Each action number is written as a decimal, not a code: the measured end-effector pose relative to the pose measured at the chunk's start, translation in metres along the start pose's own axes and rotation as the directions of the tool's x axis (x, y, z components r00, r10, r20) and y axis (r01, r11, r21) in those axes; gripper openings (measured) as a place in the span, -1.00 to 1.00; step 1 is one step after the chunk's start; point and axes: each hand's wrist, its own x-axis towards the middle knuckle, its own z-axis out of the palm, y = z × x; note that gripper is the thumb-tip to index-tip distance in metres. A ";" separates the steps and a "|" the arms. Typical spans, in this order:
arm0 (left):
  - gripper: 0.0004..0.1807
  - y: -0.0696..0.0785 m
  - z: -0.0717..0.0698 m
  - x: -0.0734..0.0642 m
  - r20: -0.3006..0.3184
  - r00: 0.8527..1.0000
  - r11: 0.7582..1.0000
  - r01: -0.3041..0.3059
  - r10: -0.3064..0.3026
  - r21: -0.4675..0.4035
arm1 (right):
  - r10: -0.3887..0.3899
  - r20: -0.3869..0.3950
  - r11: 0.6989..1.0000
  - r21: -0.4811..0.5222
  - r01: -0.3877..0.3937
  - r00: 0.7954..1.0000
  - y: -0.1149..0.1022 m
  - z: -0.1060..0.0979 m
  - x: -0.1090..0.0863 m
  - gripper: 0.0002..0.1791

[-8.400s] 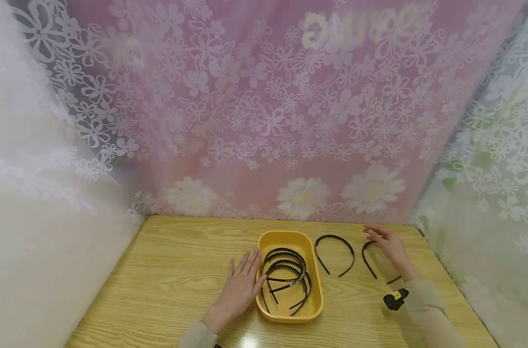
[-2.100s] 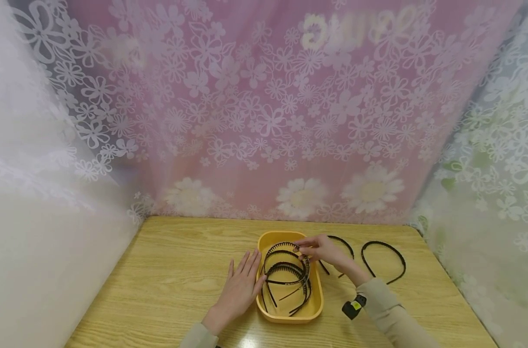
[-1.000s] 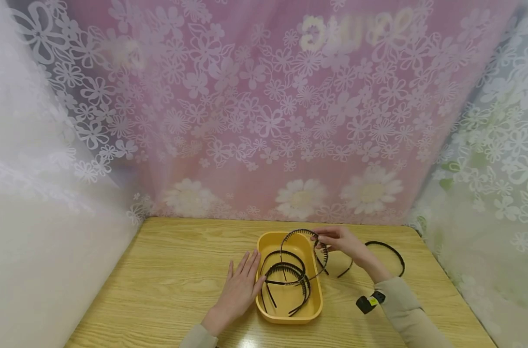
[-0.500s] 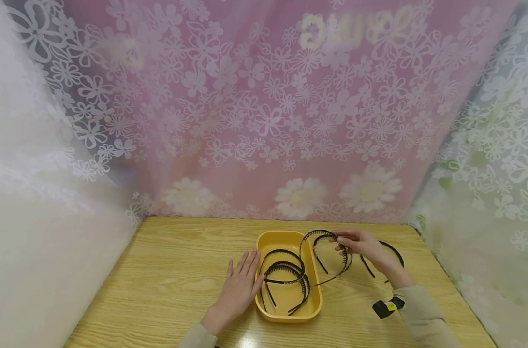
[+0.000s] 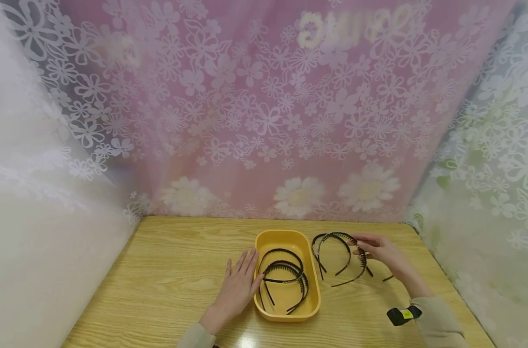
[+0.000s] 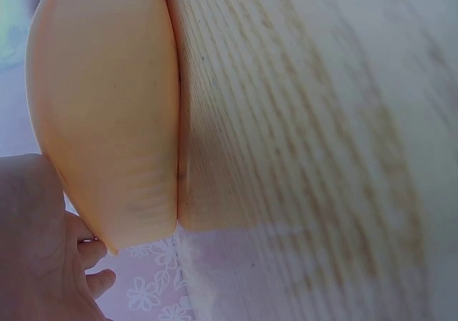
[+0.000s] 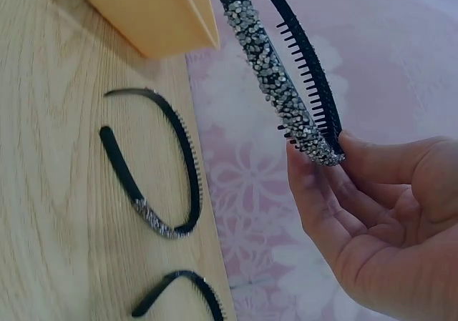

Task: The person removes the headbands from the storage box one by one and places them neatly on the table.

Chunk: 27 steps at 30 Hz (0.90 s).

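Observation:
My right hand [image 5: 388, 256] pinches a black toothed headband [image 5: 350, 281] near the top of its curve, to the right of a yellow plastic tray [image 5: 287, 318]. In the right wrist view, silvery stones [image 7: 272, 85] cover part of that headband, and thumb and fingers close on it. Several black headbands [image 5: 283, 282] lie in the tray. My left hand [image 5: 235, 290] rests against the tray's left rim with straight fingers; the left wrist view shows it beside the tray's outer wall [image 6: 114, 106].
On the table [image 5: 194, 256], right of the tray, lies another headband [image 7: 189, 156] with a glittery part, overlapped by the held one in the head view. A further headband [image 7: 187, 275] lies beyond it, mostly behind my right hand. Flowered curtains [image 5: 229, 121] enclose the table's back and sides.
My right hand went from the table's right side into the tray, gripped a headband, lifted it out and carried it right, over the table. My left hand stayed at the tray's rim.

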 end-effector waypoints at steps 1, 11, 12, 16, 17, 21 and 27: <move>-0.32 0.000 0.000 0.000 0.003 1.000 1.000 0.001 -0.001 0.001 | 0.003 -0.005 1.000 -0.002 -0.003 1.000 0.001 -0.001 -0.001 -0.38; -0.32 -0.002 0.002 0.001 0.027 0.999 1.000 0.020 -0.019 -0.010 | 0.041 0.010 0.999 -0.017 -0.041 0.999 0.009 -0.008 -0.008 -0.40; -0.32 -0.002 0.002 0.001 0.027 0.999 1.000 0.020 -0.019 -0.009 | 0.047 0.019 0.999 -0.017 -0.046 0.999 0.010 -0.007 -0.009 -0.40; -0.32 -0.003 0.002 0.001 0.026 1.000 1.000 0.015 -0.015 -0.008 | 0.060 0.049 0.998 -0.009 -0.060 0.997 0.013 -0.006 -0.010 -0.41; -0.32 -0.003 0.002 0.001 0.025 1.000 1.000 0.015 -0.014 -0.006 | 0.055 0.065 0.998 -0.003 -0.055 0.996 0.014 -0.005 -0.010 -0.42; -0.31 -0.002 0.001 0.001 0.021 1.000 1.000 0.012 -0.012 -0.002 | 0.028 0.117 1.000 0.010 -0.029 0.993 0.022 -0.003 -0.008 -0.46; -0.32 -0.001 0.000 0.000 0.020 1.000 1.000 0.014 -0.014 0.001 | 0.035 0.151 0.999 0.032 -0.041 0.988 0.032 0.005 -0.007 -0.48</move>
